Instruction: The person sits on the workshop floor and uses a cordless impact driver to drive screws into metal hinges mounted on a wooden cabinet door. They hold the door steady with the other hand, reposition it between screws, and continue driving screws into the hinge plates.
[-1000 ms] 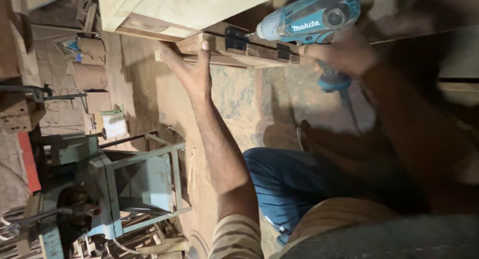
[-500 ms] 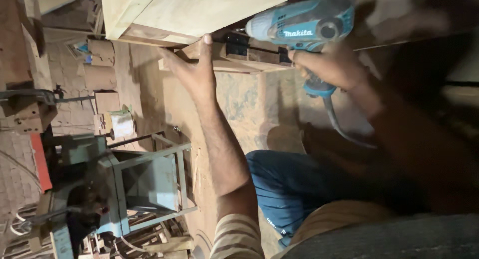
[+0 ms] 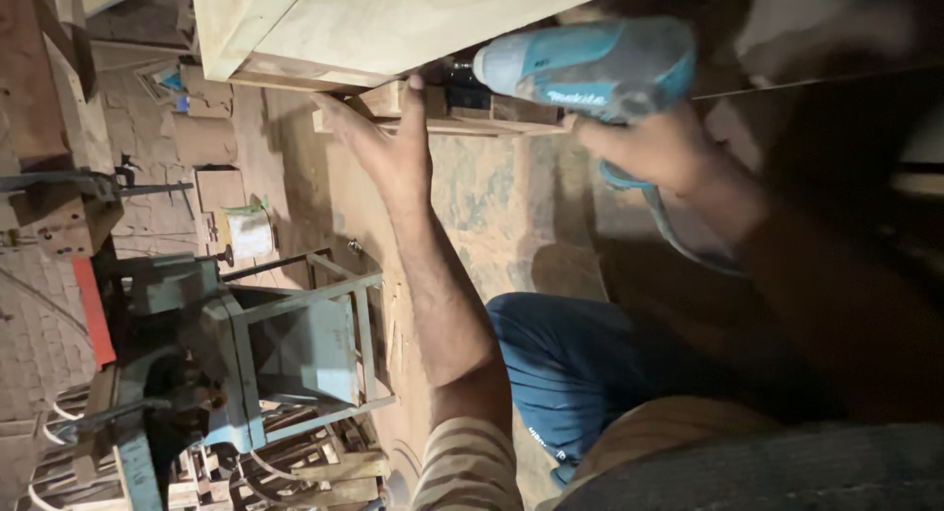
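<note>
While the left hand [image 3: 388,147] presses its fingers [image 3: 418,93] flat and spread against a wooden strip [image 3: 462,118] to steady it under the pale wooden panel [image 3: 393,24], the right hand [image 3: 654,147] has its fingers closed around the grip of a teal drill [image 3: 590,68], nose aimed at the strip's joint. Beyond, a green metal frame [image 3: 295,344] stands on the floor [image 3: 482,196].

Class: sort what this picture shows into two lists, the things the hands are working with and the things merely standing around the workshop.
In use:
- right hand gripping the turquoise power drill
- left hand pressed against the wooden block
- pale wooden panel above the block

Standing around:
- green metal machine stand
- cardboard boxes
- small white container
- stacked wooden frames
</note>
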Demonstrator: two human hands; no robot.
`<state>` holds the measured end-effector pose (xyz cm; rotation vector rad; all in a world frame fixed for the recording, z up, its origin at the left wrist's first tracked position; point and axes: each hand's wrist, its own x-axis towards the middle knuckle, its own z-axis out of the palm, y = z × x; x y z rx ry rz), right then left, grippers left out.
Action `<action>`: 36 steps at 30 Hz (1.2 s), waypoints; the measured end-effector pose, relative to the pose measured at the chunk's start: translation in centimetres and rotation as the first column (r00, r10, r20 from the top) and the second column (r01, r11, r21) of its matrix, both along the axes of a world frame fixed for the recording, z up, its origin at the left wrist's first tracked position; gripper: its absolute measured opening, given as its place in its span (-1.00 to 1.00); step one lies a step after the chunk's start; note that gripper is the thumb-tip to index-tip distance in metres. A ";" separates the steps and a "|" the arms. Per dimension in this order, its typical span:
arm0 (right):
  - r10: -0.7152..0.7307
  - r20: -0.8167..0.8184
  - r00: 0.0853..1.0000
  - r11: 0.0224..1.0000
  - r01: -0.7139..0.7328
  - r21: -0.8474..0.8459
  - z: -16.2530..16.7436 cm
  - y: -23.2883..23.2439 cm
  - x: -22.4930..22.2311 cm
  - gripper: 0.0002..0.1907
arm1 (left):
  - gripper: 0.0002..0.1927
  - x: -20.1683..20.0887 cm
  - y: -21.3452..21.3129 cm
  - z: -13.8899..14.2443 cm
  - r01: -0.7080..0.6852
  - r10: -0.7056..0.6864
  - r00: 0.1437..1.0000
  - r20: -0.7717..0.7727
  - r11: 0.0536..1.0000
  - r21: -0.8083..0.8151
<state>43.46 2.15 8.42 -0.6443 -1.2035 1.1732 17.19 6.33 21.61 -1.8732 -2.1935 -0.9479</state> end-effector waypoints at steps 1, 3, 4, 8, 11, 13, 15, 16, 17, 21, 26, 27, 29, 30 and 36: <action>0.020 0.061 0.998 0.999 -0.017 -0.044 0.1 0.2 0.2 -0.76 | 0.27 0.0 -0.1 0.1 -0.012 0.012 1.000 -0.014 1.000 -0.013; 0.073 0.188 0.980 0.990 -0.049 -0.130 0.2 0.7 1.2 -0.86 | 0.28 0.2 -0.3 0.2 -0.014 0.014 1.000 0.011 1.000 -0.020; 0.111 0.109 0.988 0.988 -0.097 -0.123 0.2 0.7 1.7 -0.86 | 0.29 0.2 -0.2 0.2 -0.012 0.012 1.000 0.024 1.000 -0.021; 0.183 0.107 0.977 0.969 -0.160 -0.189 0.2 0.6 1.6 -0.87 | 0.29 0.2 -0.3 0.2 0.043 -0.042 0.997 0.070 0.999 -0.002; 0.129 0.082 0.988 0.982 -0.115 -0.150 -0.2 0.1 0.1 -0.80 | 0.27 0.0 -0.5 0.2 0.084 -0.086 0.992 0.089 0.996 0.028; 0.122 0.040 0.992 0.986 -0.117 -0.123 -0.7 -0.2 -0.6 -0.81 | 0.28 -0.2 -0.6 0.1 0.071 -0.071 0.994 0.087 0.997 0.008; 0.166 0.076 0.983 0.980 -0.156 -0.126 -1.1 -0.2 -0.8 -0.90 | 0.28 -0.3 -0.7 -0.1 0.093 -0.095 0.992 0.086 0.995 0.024; 0.120 0.061 0.991 0.990 -0.115 -0.080 -1.1 -0.3 -0.8 -0.87 | 0.28 -0.3 -0.8 -0.1 0.113 -0.115 0.990 0.084 0.993 0.033; 0.074 0.043 0.996 0.997 -0.072 -0.040 -1.1 -0.2 -0.8 -0.84 | 0.27 -0.4 -0.7 -0.1 0.108 -0.110 0.990 0.084 0.994 0.029; 0.245 -0.077 0.967 0.943 -0.256 -0.215 -0.6 0.3 0.1 -0.93 | 0.26 -0.5 -0.6 0.0 0.076 -0.076 0.996 0.055 0.997 0.010; 0.230 -0.117 0.966 0.959 -0.246 -0.141 -0.5 1.0 1.9 -0.87 | 0.25 -0.5 -0.6 -0.1 0.108 -0.111 0.991 0.074 0.993 0.041; 0.238 -0.136 0.962 0.958 -0.255 -0.129 -0.7 0.9 2.0 -0.86 | 0.25 -0.5 -0.7 -0.1 0.124 -0.128 0.985 0.114 0.991 0.043; 0.165 -0.023 0.986 0.981 -0.167 -0.094 -1.0 0.7 1.7 -0.86 | 0.25 -0.5 -0.7 -0.2 0.146 -0.151 0.978 0.141 0.988 0.045; 0.130 0.031 0.991 0.989 -0.128 -0.072 -1.1 0.6 1.3 -0.86 | 0.24 -0.5 -0.7 -0.2 0.147 -0.151 0.980 0.127 0.988 0.045; 0.158 -0.008 0.987 0.971 -0.157 -0.179 0.0 0.1 -0.3 -0.83 | 0.25 -0.4 -1.0 0.0 0.120 -0.122 0.991 0.060 0.992 0.029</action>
